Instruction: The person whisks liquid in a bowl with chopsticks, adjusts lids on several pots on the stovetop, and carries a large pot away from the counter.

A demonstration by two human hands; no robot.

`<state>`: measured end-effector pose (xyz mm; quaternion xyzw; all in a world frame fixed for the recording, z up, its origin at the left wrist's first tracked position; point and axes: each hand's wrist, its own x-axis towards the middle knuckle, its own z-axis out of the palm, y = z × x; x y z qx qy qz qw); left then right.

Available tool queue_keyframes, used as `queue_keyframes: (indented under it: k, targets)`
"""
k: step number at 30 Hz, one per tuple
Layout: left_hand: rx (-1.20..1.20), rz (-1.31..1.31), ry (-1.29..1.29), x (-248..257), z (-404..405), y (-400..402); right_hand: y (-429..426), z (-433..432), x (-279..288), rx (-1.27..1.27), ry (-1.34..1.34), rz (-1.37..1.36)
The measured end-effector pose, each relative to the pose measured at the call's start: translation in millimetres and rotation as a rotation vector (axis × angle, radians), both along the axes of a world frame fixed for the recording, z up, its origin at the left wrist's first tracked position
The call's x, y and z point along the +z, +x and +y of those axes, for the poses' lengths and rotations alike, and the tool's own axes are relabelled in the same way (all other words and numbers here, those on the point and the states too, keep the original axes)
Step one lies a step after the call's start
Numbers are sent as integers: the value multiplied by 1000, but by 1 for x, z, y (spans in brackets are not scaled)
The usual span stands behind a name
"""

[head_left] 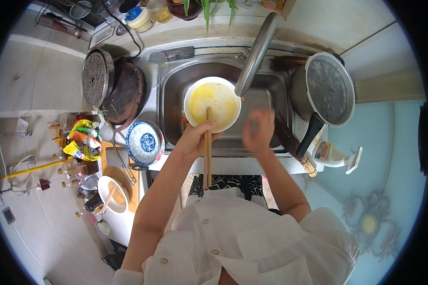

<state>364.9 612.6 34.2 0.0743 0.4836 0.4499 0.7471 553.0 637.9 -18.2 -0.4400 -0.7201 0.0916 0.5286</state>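
Observation:
Over the sink, my left hand (199, 139) grips the rim of a white bowl (188, 114) and a pair of wooden chopsticks (209, 156) that lean in it. Frothy yellow liquid (215, 99), like beaten egg, fills much of the bowl. The chopstick tips rest in the liquid and their other ends point towards my body. My right hand (258, 130) is blurred, to the right of the bowl and apart from it, above the sink basin. Its fingers look bent, and whether they hold anything cannot be made out.
A metal faucet (256, 53) reaches over the stainless steel sink (264, 80). Right of it stand a pot (297, 89), a bundled twig brush (292, 142) and a spray bottle (330, 154). To the left are a blue-patterned bowl (145, 142), a cutting board (119, 164) and another white bowl (125, 188) with chopsticks.

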Motion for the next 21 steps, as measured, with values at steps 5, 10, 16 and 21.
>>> queue_keyframes:
  k: [5,10,16,21]
  targets:
    - [9,19,32,8,-32,-16,-42,-82,91,441,-20,-46]
    - [72,-80,-6,26,-74,-30,-65,-96,120,670,-17,-265]
    - [210,-57,188,10,-147,-67,-68,-126,163,740,-259,-312]
    - [308,-14,168,0,-228,-102,-82,-130,177,875,-320,-142]
